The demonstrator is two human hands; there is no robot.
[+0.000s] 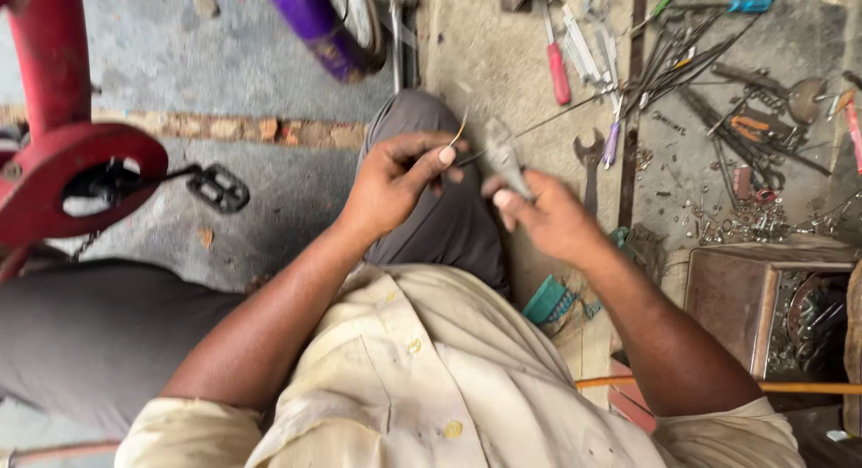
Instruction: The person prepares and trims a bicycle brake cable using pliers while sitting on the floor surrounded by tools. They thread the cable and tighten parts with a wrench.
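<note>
Closest to me I see the cream shirt [422,378], buttoned down the front and stained, with both bare forearms reaching out from it over grey trousers [440,216].

My left hand [395,176] is closed in a pinch: thumb and fingertips press together on a thin bent wire [461,127], whose free end curls up just above the fingers. My right hand [548,218] is wrapped shut around the handles of grey pliers [503,154], thumb on top, the tool's nose pointing toward the left hand and meeting the wire near the fingertips. I cannot tell whether the nose actually bites the wire. Both hands sit close together over my knee, above the floor.

Below the right wrist lies a teal comb-like piece [544,299] on the floor. To the right stands a rusty metal box [732,297] with small metal parts inside.

On the left is a red bicycle frame [54,118] with its chain cover, and a black pedal [218,188] sticks out from it toward my leg.

Farther off, the concrete floor [485,46] carries scattered tools: a spanner [589,154] just beyond the right hand, a red-handled screwdriver [558,71], a purple-handled one [611,143], a bundle of thin spokes [673,59], and a heap of nuts and washers [750,218]. At the top edge a purple wheel guard [314,23] curves around a tyre.
</note>
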